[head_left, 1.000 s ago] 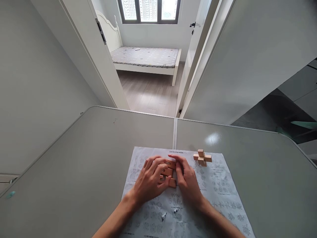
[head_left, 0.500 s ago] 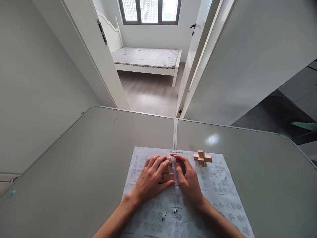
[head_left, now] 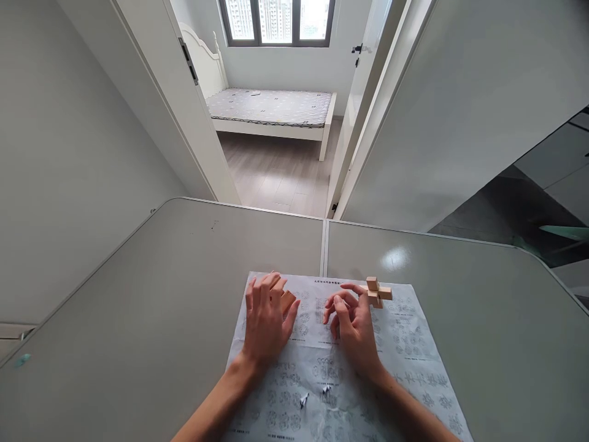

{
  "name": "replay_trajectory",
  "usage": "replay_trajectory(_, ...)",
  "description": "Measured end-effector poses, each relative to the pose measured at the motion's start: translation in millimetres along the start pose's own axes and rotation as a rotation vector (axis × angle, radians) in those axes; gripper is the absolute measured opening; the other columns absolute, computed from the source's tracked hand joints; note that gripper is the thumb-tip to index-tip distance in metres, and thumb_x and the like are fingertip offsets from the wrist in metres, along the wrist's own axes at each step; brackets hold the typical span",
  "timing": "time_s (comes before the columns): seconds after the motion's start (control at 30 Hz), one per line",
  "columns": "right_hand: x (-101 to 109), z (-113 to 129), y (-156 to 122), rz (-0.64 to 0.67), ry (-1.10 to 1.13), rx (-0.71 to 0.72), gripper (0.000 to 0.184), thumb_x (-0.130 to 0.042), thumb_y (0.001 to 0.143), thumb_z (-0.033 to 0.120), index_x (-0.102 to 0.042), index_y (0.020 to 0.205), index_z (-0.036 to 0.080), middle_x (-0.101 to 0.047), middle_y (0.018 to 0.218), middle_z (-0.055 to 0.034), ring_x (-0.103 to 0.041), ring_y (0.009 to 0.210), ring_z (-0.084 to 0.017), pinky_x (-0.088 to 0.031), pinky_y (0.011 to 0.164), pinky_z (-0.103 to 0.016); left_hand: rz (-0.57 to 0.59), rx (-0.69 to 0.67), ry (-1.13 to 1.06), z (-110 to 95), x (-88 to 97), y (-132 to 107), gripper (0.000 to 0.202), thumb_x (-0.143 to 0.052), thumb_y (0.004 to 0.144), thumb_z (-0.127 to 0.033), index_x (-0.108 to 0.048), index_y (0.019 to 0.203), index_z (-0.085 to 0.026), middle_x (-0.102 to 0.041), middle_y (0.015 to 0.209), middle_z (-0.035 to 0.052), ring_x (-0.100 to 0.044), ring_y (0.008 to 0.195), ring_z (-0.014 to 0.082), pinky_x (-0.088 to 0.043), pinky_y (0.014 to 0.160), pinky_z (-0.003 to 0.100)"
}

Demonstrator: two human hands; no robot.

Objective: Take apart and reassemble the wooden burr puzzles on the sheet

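Note:
My left hand [head_left: 267,316] lies over several wooden puzzle pieces [head_left: 287,301] on the upper left of the printed sheet [head_left: 294,356]. Its fingers curl around them, and part of the wood stays hidden beneath. My right hand [head_left: 350,322] hovers on the other side with loosely bent fingers apart and nothing seen between them. Close behind its fingertips stands an assembled cross-shaped wooden burr puzzle [head_left: 378,293], partly covered by the fingers.
Two small torn paper scraps [head_left: 304,400] lie on the lower part of the sheet. The sheet rests on a grey table [head_left: 138,331] with a seam down its far half. Beyond the table edge, a doorway leads to a bed [head_left: 276,105].
My left hand has slid left with the wooden pieces, away from the middle of the sheet. My right hand has shifted slightly right, closer to the burr puzzle, so the hands are farther apart.

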State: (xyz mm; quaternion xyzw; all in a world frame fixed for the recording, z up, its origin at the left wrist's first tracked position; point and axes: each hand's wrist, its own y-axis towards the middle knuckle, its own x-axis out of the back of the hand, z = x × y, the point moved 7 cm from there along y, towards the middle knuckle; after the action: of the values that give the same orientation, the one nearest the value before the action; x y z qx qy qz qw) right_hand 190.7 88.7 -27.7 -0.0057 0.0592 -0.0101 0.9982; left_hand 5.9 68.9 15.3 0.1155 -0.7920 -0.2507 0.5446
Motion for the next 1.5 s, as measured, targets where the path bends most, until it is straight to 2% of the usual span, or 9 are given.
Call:
replay_trajectory(0.27,-1,4,4,0.029,0.081,-0.074,0.03,-0.059,0.103,0.046,-0.041,0.121,0.03,-0.064,0.087,0.0041,-0.065,0.055,-0.014,-0.045,0.036,-0.018,0.041,-0.163,-0.16,-18,5.7,-1,0.02,-0.064,0.097,-0.015,-0.063,0.115,-0.023,-0.072,0.116,0.0094,-0.063,0.123,0.0305,-0.053,0.106,0.049)
replay_trajectory(0.57,34,9,-6,0.081,-0.037,-0.24,0.059,-0.068,0.095,0.063,-0.03,0.131,0.036,-0.066,0.1,0.0001,-0.077,0.06,-0.023,-0.046,0.029,-0.019,0.034,-0.172,-0.217,-17,10.0,2,0.016,-0.062,0.097,-0.01,-0.064,0.106,-0.023,-0.072,0.109,0.0067,-0.065,0.116,0.0277,-0.056,0.099,0.045)
replay_trajectory(0.8,51,0,-7,0.028,-0.089,-0.31,0.065,-0.077,0.084,0.065,-0.043,0.128,0.032,-0.063,0.111,-0.0029,-0.077,0.072,-0.023,-0.051,0.038,-0.022,0.017,-0.154,-0.254,-15,11.3,2,0.013,-0.06,0.098,-0.01,-0.064,0.102,-0.022,-0.072,0.104,0.0055,-0.066,0.113,0.0257,-0.055,0.098,0.042)
replay_trajectory(0.93,40,10,-11,0.051,-0.166,-0.216,0.048,-0.072,0.091,0.061,-0.053,0.12,0.028,-0.061,0.102,-0.0023,-0.068,0.072,-0.019,-0.054,0.044,-0.025,0.006,-0.156,-0.273,-15,13.0,1,0.014,-0.06,0.098,-0.009,-0.063,0.098,-0.023,-0.073,0.101,0.0045,-0.067,0.11,0.0248,-0.054,0.097,0.041)
replay_trajectory(1.03,22,22,-20,0.165,-0.245,-0.11,0.029,-0.063,0.1,0.052,-0.059,0.114,0.026,-0.061,0.091,-0.0006,-0.06,0.064,-0.015,-0.054,0.05,-0.025,0.009,-0.107,-0.351,-9,14.5,0,0.01,-0.065,0.097,-0.014,-0.064,0.1,-0.023,-0.074,0.101,0.0048,-0.067,0.109,0.0256,-0.053,0.099,0.043)
replay_trajectory(1.1,6,37,-25,0.279,-0.307,0.007,0.021,-0.059,0.104,0.045,-0.063,0.102,0.024,-0.062,0.085,-0.0011,-0.057,0.064,-0.015,-0.053,0.054,-0.026,0.049,-0.04,-0.508,-4,14.1,-1,0.01,-0.068,0.098,-0.024,-0.064,0.107,-0.023,-0.074,0.106,0.006,-0.067,0.108,0.0259,-0.052,0.1,0.044)
replay_trajectory(1.2,-16,61,-30,0.426,-0.393,0.15,0.018,-0.06,0.104,0.033,-0.065,0.09,0.023,-0.067,0.091,-0.0045,-0.059,0.074,-0.017,-0.052,0.065,-0.029,0.157,0.101,-0.883,2,11.0,-2,0.036,-0.066,0.1,-0.048,-0.06,0.126,-0.023,-0.071,0.117,0.0091,-0.069,0.101,0.0241,-0.054,0.095,0.041)
replay_trajectory(1.37,-41,81,-33,0.613,-0.236,0.043,0.015,-0.063,0.099,0.025,-0.064,0.085,0.021,-0.062,0.082,-0.0009,-0.056,0.07,-0.015,-0.05,0.068,-0.028,0.35,0.235,-1.361,-7,10.0,-4,0.093,-0.072,0.081,-0.08,-0.049,0.15,-0.024,-0.063,0.142,0.0179,-0.065,0.121,0.0341,-0.052,0.102,0.046)
replay_trajectory(1.5,-55,74,-42,0.816,0.049,-0.155,0.021,-0.069,0.098,0.032,-0.06,0.084,0.02,-0.056,0.071,0.0039,-0.051,0.059,-0.01,-0.046,0.06,-0.024,0.579,0.276,-1.554,-21,3.4,-12,0.091,-0.077,0.071,-0.084,-0.061,0.144,-0.03,-0.068,0.137,0.0117,-0.064,0.125,0.0391,-0.05,0.108,0.056)
